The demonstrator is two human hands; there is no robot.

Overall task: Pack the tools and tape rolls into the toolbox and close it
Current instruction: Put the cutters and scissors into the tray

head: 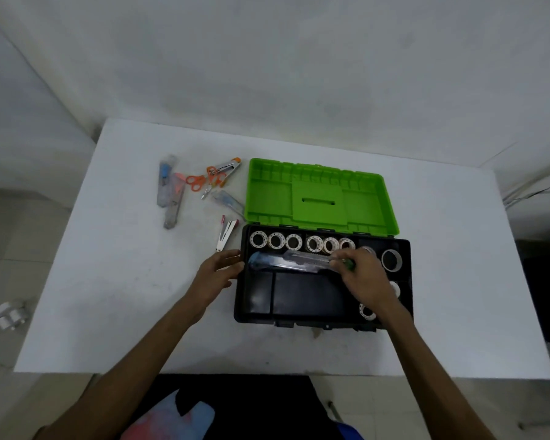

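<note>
The black toolbox [254, 314] lies open on the white table, its green lid [318, 198] folded back. Several white tape rolls [276, 241] line its far row, and more rolls, one larger [391, 260], sit along its right side. My right hand [364, 277] grips one end of a packaged utility knife [286, 262] that lies lengthwise over the box's tray. My left hand [218, 274] rests open against the box's left wall, fingers straight. On the table to the left lie orange scissors [195, 182], pliers [226, 168], packaged cutters [169, 192] and a small white tool [226, 235].
The table [108, 296] ends near my body at the front and meets a white wall at the back. A power strip with plugs [4, 315] lies on the floor at the left. A dark object stands at the right edge.
</note>
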